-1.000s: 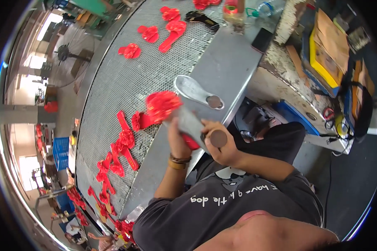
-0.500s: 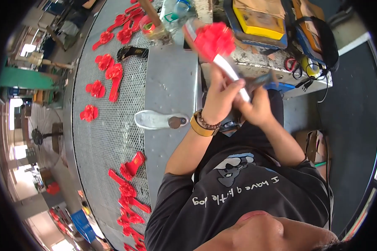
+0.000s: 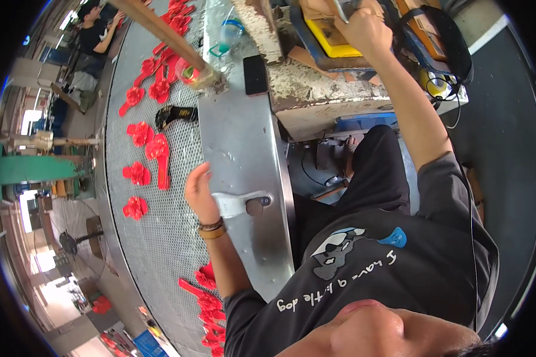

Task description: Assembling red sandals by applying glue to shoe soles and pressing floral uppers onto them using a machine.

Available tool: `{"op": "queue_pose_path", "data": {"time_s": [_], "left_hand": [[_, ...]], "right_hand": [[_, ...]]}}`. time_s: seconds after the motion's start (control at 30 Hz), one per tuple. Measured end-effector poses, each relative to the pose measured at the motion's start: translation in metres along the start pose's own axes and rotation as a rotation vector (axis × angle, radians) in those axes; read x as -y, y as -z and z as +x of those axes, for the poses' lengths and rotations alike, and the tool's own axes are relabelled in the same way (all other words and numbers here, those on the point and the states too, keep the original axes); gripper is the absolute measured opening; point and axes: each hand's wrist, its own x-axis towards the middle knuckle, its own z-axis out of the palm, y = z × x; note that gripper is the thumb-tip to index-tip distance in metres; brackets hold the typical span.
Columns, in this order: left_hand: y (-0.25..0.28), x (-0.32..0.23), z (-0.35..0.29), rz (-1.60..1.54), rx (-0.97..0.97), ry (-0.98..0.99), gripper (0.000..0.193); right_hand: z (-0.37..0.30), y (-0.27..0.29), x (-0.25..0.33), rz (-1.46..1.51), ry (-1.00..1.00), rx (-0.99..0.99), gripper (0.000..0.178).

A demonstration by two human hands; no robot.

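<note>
My left hand (image 3: 201, 195) has its fingers stretched out at the edge of the mesh surface and holds nothing that shows. Beside its palm, on the grey metal ledge, lies a whitish sole-shaped piece (image 3: 231, 205) with a dark round spot and a small dark end; the hand covers its far end. My right hand (image 3: 366, 33) reaches out over a tray at the top, fingers curled round something grey that the frame edge partly cuts off. Red sandal uppers with flowers (image 3: 157, 149) lie on the mesh, left of my left hand.
A black phone (image 3: 255, 75) lies beside the worn white bench (image 3: 307, 89). A blue-rimmed tray with a yellow block (image 3: 333, 47) stands there. A wooden post (image 3: 167, 33) slants over the mesh, near a black sandal upper (image 3: 175, 115). Another person (image 3: 95, 35) stands far left.
The red-flowered sandal that both hands held is no longer visible. My left hand has moved left and down to the sole-shaped piece; my right hand has moved up to the tray. The view has shifted.
</note>
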Motion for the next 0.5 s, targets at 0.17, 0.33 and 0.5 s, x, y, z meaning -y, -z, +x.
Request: {"op": "queue_pose_path", "data": {"time_s": [0.17,0.33,0.5], "left_hand": [[0.072,0.061,0.036,0.165,-0.231,0.157,0.035],[0.090,0.131,0.082,0.956,-0.194,-0.072,0.065],[0.149,0.196,0.093,0.840,0.129,0.033,0.056]], "right_hand": [[-0.008,0.022,0.014,0.065,-0.046,-0.079,0.072],[-0.139,0.046,-0.014,0.257,0.138,-0.091,0.083],[-0.332,0.033,-0.146,0.283,0.219,0.357,0.032]]}}
